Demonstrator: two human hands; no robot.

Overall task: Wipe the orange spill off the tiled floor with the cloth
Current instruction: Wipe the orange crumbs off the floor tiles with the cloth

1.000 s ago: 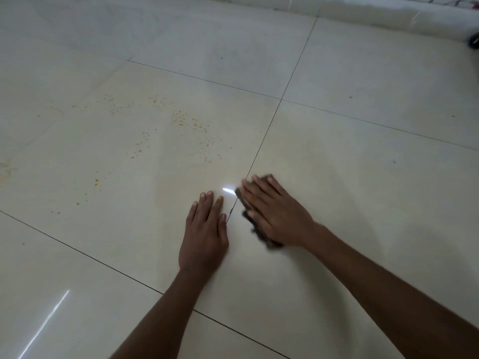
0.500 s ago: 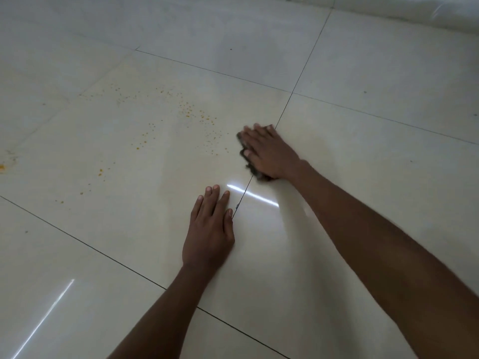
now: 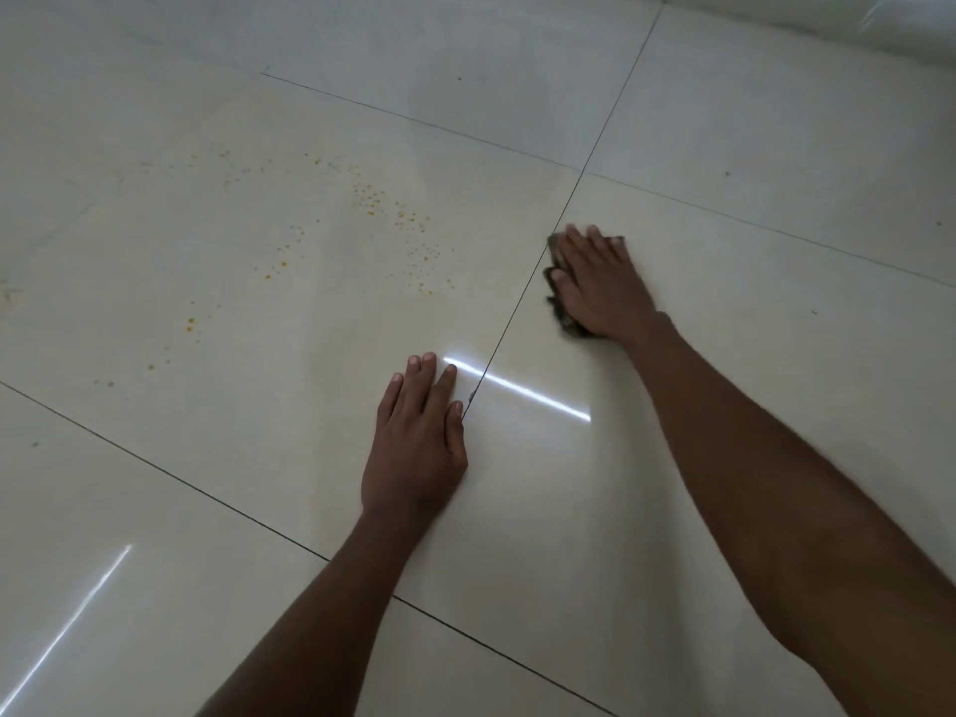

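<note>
Small orange droplets of the spill lie scattered over the large cream tile at centre left. My right hand presses flat on a dark cloth, fingers straight, just right of the grout line and to the right of the droplets. Only the cloth's left edge shows from under the palm. My left hand rests flat on the floor, fingers straight, nearer to me and just left of the same grout line.
Glossy tiled floor with dark grout lines and bright light reflections. A pale wall base runs along the top right. A faint orange stain marks the far left edge.
My right hand has slid the cloth from left of the grout line to its right side, a little away from the droplets. My left hand has stayed put.
</note>
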